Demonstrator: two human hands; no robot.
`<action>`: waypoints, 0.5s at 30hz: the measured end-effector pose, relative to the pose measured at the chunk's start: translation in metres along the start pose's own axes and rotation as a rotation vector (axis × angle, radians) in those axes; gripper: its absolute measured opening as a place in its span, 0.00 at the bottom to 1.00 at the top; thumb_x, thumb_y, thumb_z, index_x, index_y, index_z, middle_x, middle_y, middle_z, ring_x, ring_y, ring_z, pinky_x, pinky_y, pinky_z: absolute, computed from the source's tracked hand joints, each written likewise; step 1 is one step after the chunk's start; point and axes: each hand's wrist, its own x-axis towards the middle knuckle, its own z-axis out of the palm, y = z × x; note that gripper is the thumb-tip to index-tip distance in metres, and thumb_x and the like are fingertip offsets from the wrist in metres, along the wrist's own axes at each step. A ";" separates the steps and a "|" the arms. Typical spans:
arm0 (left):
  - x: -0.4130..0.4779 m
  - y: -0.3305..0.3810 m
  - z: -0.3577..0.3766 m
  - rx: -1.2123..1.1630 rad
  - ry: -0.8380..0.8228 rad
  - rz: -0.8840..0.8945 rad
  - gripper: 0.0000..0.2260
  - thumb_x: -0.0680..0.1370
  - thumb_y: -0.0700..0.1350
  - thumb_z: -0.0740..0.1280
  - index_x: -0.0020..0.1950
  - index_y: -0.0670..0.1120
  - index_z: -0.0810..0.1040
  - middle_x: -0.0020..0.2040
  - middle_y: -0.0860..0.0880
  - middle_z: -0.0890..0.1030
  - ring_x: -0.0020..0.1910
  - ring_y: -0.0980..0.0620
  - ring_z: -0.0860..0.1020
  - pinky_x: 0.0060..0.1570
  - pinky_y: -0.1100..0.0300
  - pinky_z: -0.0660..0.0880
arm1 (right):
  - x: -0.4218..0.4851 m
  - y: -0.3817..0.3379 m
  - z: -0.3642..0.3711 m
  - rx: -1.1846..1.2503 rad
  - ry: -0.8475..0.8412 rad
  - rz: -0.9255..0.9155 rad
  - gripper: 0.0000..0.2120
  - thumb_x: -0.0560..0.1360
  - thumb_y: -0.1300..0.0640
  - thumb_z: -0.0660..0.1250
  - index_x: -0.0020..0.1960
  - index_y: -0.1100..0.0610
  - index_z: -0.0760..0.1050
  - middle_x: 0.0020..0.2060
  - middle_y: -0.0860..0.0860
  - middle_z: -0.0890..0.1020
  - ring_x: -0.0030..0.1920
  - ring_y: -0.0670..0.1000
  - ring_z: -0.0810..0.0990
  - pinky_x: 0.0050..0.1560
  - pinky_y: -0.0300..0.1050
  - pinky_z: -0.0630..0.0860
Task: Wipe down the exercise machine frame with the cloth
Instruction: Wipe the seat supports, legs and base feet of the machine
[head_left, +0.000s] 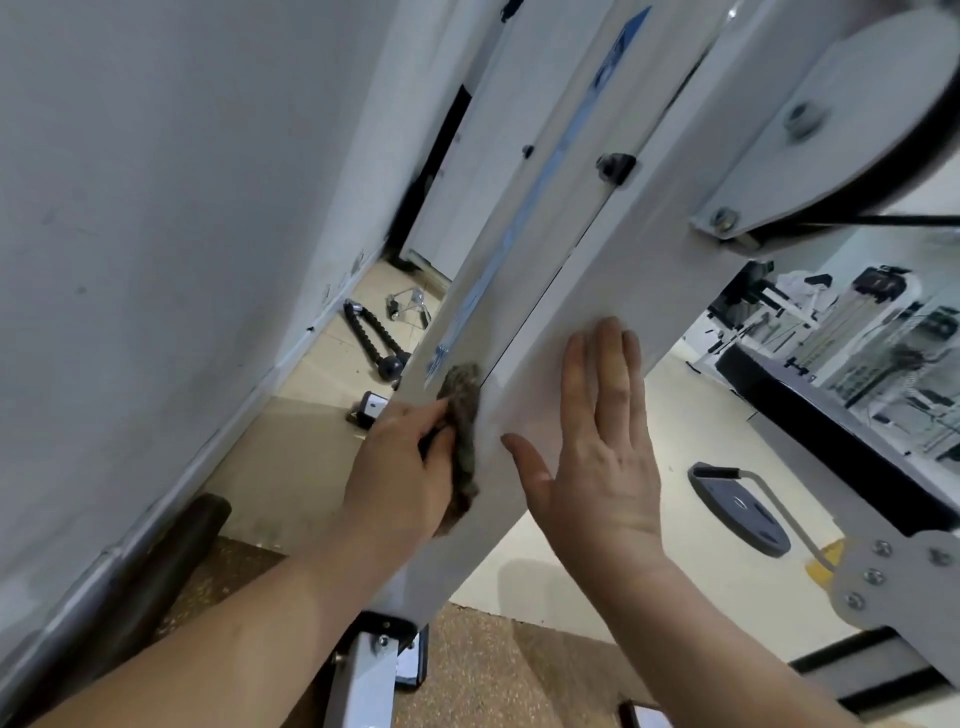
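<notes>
At lower centre, cloth: was gripped by the left hand and pressed against the white frame.
Right hand: was laid flat on the frame just right of it, fingers straight, nothing held.

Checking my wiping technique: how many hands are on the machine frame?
2. The left hand holds the cloth against the frame; the right hand lies flat on it, to the cloth's right. None hidden.

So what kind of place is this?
Most likely a gym: a white exercise machine frame with a pulley wheel, plus a weight plate and a black rope attachment lying on the floor.
</notes>
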 end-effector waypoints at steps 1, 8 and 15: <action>-0.003 -0.008 0.000 0.027 0.000 -0.033 0.12 0.83 0.41 0.65 0.64 0.47 0.82 0.55 0.51 0.75 0.52 0.54 0.76 0.52 0.74 0.66 | 0.004 0.005 0.000 -0.019 0.003 -0.015 0.47 0.74 0.47 0.76 0.82 0.62 0.54 0.82 0.59 0.53 0.83 0.60 0.49 0.81 0.58 0.57; 0.010 0.046 0.000 -0.108 0.110 -0.013 0.10 0.81 0.41 0.65 0.57 0.51 0.85 0.48 0.57 0.84 0.49 0.56 0.81 0.48 0.66 0.74 | 0.005 0.006 0.006 -0.009 0.066 -0.012 0.46 0.72 0.48 0.78 0.81 0.62 0.58 0.81 0.59 0.59 0.83 0.61 0.53 0.81 0.56 0.56; 0.008 0.047 -0.004 -0.099 0.074 0.075 0.10 0.83 0.40 0.62 0.54 0.49 0.83 0.44 0.53 0.83 0.43 0.63 0.78 0.40 0.75 0.73 | 0.024 0.010 -0.024 0.034 0.099 -0.027 0.42 0.71 0.51 0.78 0.78 0.62 0.63 0.75 0.57 0.63 0.77 0.60 0.61 0.78 0.56 0.64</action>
